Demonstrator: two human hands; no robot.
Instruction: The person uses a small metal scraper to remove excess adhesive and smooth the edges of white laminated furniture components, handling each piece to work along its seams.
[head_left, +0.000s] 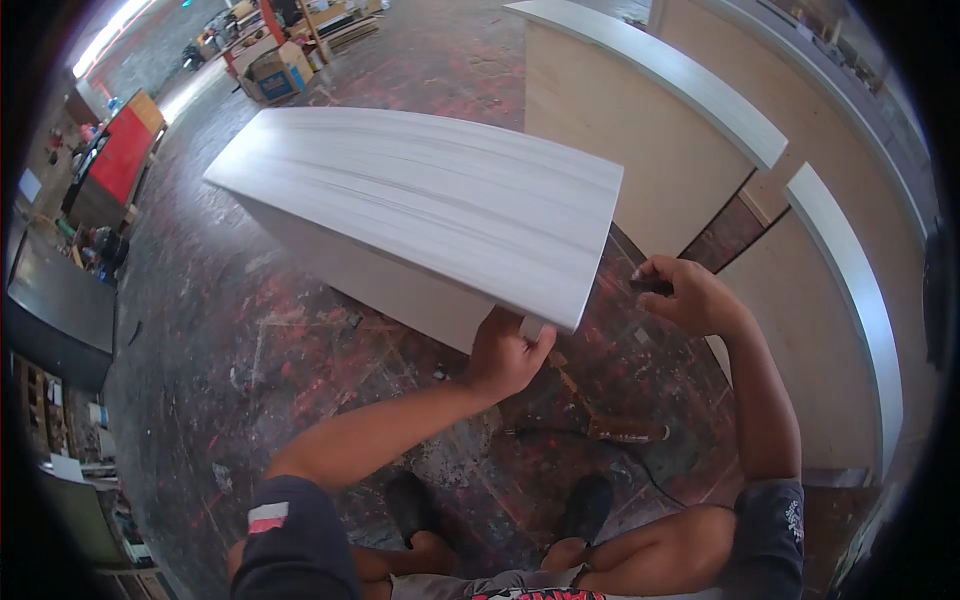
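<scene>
A long box-like panel piece with a white wood-grain laminate top (420,200) stands across the middle of the view. My left hand (510,355) is closed at its near right end, beneath the top's edge, on a small pale piece (533,328); most fingertips are hidden. My right hand (690,295) is held just right of the panel's corner, fingers curled round a small dark object (645,285) too small to make out.
Pale panels with light edging (620,120) (820,330) stand at right. A brown tool (625,430) with a cord lies on the stained floor (250,330). Red cabinets (125,150), dark panels (60,295) and cluttered boxes (275,75) line the left and back. My feet (415,505) are below.
</scene>
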